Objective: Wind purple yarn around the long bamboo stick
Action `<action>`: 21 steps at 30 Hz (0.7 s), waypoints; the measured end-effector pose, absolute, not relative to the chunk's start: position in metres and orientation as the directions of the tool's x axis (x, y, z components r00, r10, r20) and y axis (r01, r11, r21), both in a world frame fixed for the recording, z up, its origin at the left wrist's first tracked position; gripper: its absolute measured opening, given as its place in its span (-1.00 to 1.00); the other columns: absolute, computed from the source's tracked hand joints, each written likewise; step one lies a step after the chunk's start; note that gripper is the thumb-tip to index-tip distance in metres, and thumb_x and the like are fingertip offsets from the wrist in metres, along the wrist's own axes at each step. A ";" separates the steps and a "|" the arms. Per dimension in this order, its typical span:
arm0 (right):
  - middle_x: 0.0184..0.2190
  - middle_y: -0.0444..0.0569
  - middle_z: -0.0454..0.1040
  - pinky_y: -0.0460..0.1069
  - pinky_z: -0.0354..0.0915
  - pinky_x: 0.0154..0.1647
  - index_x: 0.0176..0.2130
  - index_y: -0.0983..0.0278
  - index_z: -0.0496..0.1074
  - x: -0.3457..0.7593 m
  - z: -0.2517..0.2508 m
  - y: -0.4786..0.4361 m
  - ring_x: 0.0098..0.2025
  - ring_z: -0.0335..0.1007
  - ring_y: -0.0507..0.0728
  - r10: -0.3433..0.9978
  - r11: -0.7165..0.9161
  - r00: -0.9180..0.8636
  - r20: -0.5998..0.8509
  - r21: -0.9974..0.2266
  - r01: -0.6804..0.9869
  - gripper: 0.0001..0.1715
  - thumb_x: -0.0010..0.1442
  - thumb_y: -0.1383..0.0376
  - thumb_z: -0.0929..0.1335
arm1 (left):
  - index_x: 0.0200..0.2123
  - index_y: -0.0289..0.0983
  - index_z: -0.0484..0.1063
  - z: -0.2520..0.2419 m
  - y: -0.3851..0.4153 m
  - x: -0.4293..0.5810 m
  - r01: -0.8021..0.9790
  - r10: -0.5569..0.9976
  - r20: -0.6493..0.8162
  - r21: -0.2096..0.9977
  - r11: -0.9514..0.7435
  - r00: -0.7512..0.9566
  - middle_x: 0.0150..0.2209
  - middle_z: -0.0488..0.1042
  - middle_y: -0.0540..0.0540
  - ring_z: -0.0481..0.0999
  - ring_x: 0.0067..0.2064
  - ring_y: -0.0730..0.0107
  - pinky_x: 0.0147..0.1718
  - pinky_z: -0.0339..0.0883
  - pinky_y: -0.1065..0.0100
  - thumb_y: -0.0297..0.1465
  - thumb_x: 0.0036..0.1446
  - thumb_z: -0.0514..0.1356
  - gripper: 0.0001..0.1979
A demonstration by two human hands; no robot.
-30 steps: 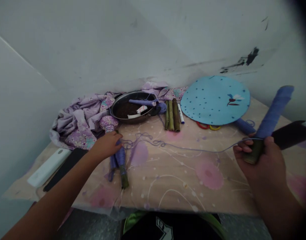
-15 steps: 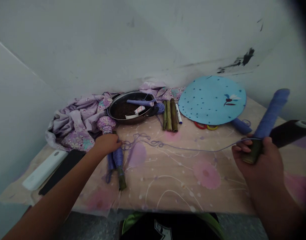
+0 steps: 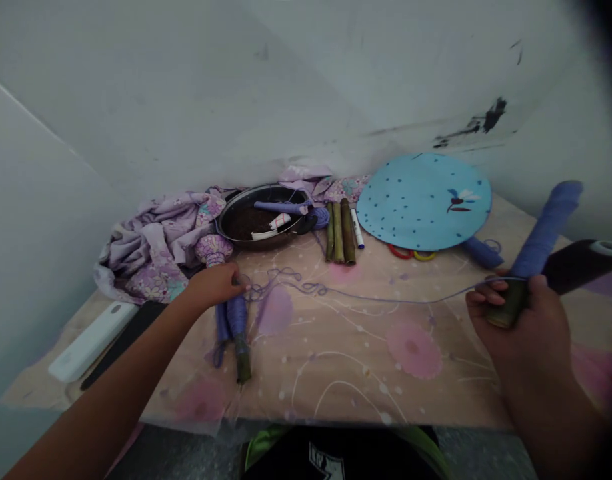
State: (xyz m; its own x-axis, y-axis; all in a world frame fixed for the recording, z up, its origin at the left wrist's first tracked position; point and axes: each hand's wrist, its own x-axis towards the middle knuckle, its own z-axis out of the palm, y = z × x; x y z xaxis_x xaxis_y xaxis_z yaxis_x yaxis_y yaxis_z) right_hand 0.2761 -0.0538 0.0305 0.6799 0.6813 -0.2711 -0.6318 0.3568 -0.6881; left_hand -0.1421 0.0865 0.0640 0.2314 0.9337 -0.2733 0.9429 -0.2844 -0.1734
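Note:
My right hand (image 3: 519,333) is closed around the bare green end of a bamboo stick (image 3: 549,230), its upper part wrapped in purple yarn and tilted up to the right. From that stick a loose strand of purple yarn (image 3: 386,299) runs left across the table into loops. My left hand (image 3: 217,287) has its fingers bent together beside those loops, over the upper part of a yarn-wrapped stick (image 3: 237,320) lying on the cloth. What the left fingertips pinch is hidden. Another purple wrapped piece (image 3: 222,327) lies alongside.
Behind lie a dark pan (image 3: 226,230) holding soil and a purple stick, several bare bamboo pieces (image 3: 339,233), a marker (image 3: 357,229) and a blue round board (image 3: 421,203) over scissors handles (image 3: 401,252). Left are bunched floral cloth (image 3: 156,247) and a white case (image 3: 93,341); right, a dark bottle (image 3: 576,267).
My left hand has shifted very slightly right and up, near the yarn loops. The right hand still grips its wrapped stick, almost unmoved.

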 end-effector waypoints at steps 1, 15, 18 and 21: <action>-0.58 -0.18 0.14 -0.19 0.17 -0.65 -0.44 0.37 0.26 0.276 0.030 -0.054 -0.66 0.05 -0.12 0.678 0.357 0.682 -0.274 -0.689 -0.631 -0.63 0.29 0.29 0.07 | -0.20 -0.29 0.39 0.060 0.085 -0.140 0.942 0.937 -0.262 -0.185 -0.282 0.229 -0.26 0.50 -0.20 0.49 -0.25 0.18 -0.35 0.24 0.34 -0.03 0.02 0.03 -0.52; -0.59 -0.19 0.15 -0.19 0.18 -0.67 -0.44 0.36 0.25 0.282 0.026 -0.055 -0.66 0.06 -0.11 0.692 0.358 0.670 -0.267 -0.680 -0.640 -0.64 0.29 0.29 0.07 | -0.36 -0.31 0.50 0.040 0.088 -0.125 0.915 0.909 -0.279 -0.173 -0.365 0.311 -0.29 0.47 -0.23 0.47 -0.24 0.21 -0.27 0.27 0.31 -0.41 -0.07 0.09 -0.77; -0.59 -0.19 0.15 -0.19 0.18 -0.67 -0.44 0.36 0.25 0.282 0.026 -0.055 -0.67 0.05 -0.11 0.692 0.361 0.673 -0.262 -0.682 -0.637 -0.63 0.29 0.28 0.07 | -0.37 -0.30 0.50 0.039 0.091 -0.129 0.916 0.901 -0.261 -0.116 -0.385 0.346 -0.31 0.46 -0.19 0.46 -0.27 0.25 -0.26 0.27 0.33 -0.43 -0.07 0.09 -0.78; -0.59 -0.19 0.15 -0.19 0.17 -0.67 -0.45 0.36 0.24 0.282 0.027 -0.055 -0.67 0.05 -0.11 0.692 0.354 0.668 -0.274 -0.678 -0.644 -0.62 0.29 0.28 0.06 | -0.34 -0.30 0.49 0.046 0.093 -0.136 0.921 0.907 -0.203 -0.050 -0.386 0.368 -0.31 0.45 -0.17 0.45 -0.23 0.26 -0.24 0.26 0.33 -0.41 -0.02 0.05 -0.76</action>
State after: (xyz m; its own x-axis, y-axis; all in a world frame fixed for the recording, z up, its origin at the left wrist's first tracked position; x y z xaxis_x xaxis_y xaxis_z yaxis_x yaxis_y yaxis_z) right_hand 0.2825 -0.0555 0.0268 0.6684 0.6915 -0.2740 -0.6440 0.3537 -0.6784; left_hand -0.1356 0.0931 0.0458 0.3685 0.9071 -0.2033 0.9213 -0.3855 -0.0504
